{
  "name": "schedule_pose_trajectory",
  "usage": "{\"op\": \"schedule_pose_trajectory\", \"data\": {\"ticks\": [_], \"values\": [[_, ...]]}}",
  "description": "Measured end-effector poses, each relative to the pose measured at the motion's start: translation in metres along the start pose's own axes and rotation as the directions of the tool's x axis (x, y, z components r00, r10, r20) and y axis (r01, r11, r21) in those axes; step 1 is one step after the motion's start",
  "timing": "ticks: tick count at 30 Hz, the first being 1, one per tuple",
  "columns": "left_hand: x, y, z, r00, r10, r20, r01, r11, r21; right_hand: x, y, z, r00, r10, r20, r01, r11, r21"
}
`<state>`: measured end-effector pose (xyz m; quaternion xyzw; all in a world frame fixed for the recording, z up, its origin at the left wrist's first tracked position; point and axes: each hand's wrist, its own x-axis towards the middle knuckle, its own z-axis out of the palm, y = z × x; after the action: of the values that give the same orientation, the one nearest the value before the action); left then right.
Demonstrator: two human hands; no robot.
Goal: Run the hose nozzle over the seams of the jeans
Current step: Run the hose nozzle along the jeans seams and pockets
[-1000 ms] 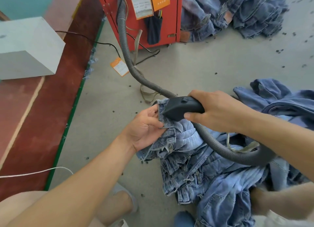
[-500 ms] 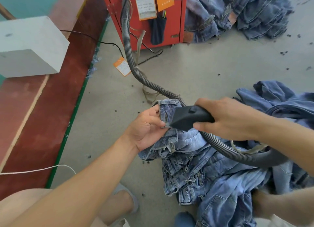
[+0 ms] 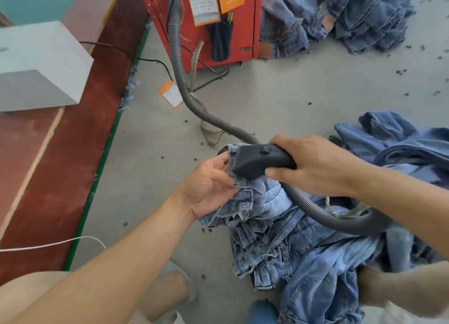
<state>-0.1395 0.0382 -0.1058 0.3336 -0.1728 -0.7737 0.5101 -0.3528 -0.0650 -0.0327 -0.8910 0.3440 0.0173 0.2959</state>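
Right hand point(image 3: 315, 168) wrapped around the black hose nozzle point(image 3: 257, 161), fingers curled over the handle end, nozzle mouth pressed on the folded hem edge of the jeans point(image 3: 279, 226). Left hand point(image 3: 209, 185) pinches that same hem, thumb on top, fingers under the cloth, holding it up off the pile on the person's lap. Grey ribbed hose point(image 3: 194, 105) runs from the red machine point(image 3: 201, 32) across the floor, disappears behind the nozzle and hand, then loops out under the right forearm across the denim. Risks: suction could grab loose fabric into the mouth and stall the pass if the left hand lets the hem go slack; the hose loop lying over the pile could snag or drag the folds when the nozzle travels; the left fingers sit just beside the mouth, so a slip would run it onto them. Hard to see: the nozzle opening itself is hidden against the cloth, so the seam contact is probably there but unconfirmed. The hose join at the machine is partly out of frame at the top edge. Second denim heap point(image 3: 340, 20) behind the machine is partly cut off too.
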Motion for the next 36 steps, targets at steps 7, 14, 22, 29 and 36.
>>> {"op": "schedule_pose_trajectory", "data": {"ticks": [7, 14, 22, 29, 36], "values": [[-0.004, -0.001, -0.006, 1.0, -0.019, 0.006, 0.019, 1.0, -0.009, 0.002, 0.02, -0.034, 0.979, 0.109, -0.172, -0.101, 0.994, 0.05], [-0.003, -0.003, 0.001, 0.992, -0.124, 0.007, 0.124, 0.984, -0.13, -0.007, -0.02, 0.004, 0.992, -0.126, 0.032, 0.128, 0.986, -0.102], [-0.005, -0.007, -0.006, 0.988, -0.139, 0.067, 0.149, 0.975, -0.165, 0.001, 0.021, -0.04, 0.985, 0.042, -0.167, -0.046, 0.999, -0.024], [-0.001, -0.013, -0.003, 0.983, -0.183, 0.006, 0.183, 0.98, -0.084, -0.007, -0.007, -0.004, 0.985, -0.163, 0.054, 0.166, 0.984, -0.062], [-0.002, -0.011, -0.001, 0.987, -0.155, -0.033, 0.15, 0.98, -0.127, 0.004, 0.027, -0.044, 0.991, -0.006, -0.132, 0.003, 1.0, -0.022]]}}
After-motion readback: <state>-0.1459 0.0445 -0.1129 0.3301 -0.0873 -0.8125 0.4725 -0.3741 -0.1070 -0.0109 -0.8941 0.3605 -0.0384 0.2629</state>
